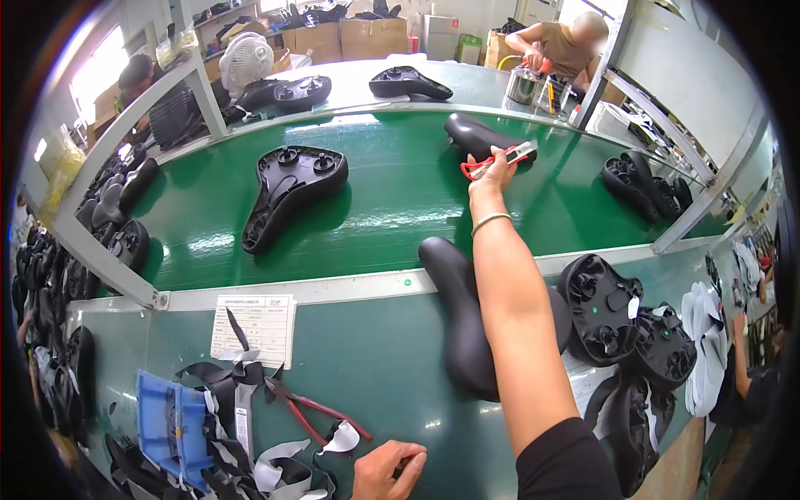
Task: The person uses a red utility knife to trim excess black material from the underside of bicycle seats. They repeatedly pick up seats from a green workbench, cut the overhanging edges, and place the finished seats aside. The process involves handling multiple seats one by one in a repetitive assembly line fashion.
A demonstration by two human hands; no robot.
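My right hand, arm stretched far forward, is closed around a red-and-silver cutting tool. It hangs over a smooth black bicycle saddle on the green belt; I cannot tell whether the fingers touch that saddle. Beneath my right forearm another black saddle lies top side up on the near table, partly hidden. My left hand rests at the front edge, fingers curled, with nothing seen in it. Close to it lie red-handled pliers or nippers and black-and-grey material scraps.
An upturned saddle lies on the green belt. Several upturned saddles crowd the near table's right side. A blue plastic bin and a printed sheet are at left. Metal frame posts flank the belt. Co-workers sit beyond.
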